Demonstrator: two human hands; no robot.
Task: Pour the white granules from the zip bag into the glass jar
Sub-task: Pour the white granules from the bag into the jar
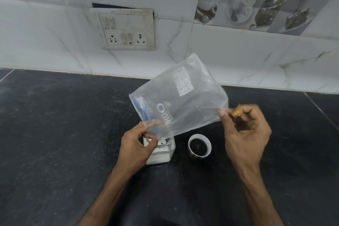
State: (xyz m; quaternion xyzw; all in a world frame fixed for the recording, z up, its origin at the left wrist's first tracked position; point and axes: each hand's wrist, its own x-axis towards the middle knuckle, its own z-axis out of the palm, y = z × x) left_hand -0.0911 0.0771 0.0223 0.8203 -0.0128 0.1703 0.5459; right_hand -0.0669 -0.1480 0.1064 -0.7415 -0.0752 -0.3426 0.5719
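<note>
As I tilt it to pour, bag: one clear zip bag (183, 101), bottom end raised, its mouth with the blue zip strip (145, 110) turned down just above the jar's opening.
Left hand: my left hand (135, 145) pinches the mouth corner by the strip, directly over the jar.
Right hand: my right hand (245, 134) pinches the raised bottom corner. A small brown thing (237, 111) sits among its fingers; I cannot tell what it is.
Jar: one square glass jar (165, 154) stands on the black counter (55, 134), with white granules (159, 158) lying in its lower part.
Bag contents: the film looks almost clear; I cannot tell whether any grains cling inside.
Lid: one round white lid (199, 145) lies on the counter just beside the jar, not touching it.
Risk, spill: the limp mouth may fold or drift off the narrow opening, and grains would scatter on the counter.
Risk, knock: my left hand hangs close over the jar, so a bump could tip it.
Risk, slip: my right hand's pinch shares its fingers with the brown thing, so the corner may slide free.
Count: two hands, one bag, one jar, one lid, one brown thing.
</note>
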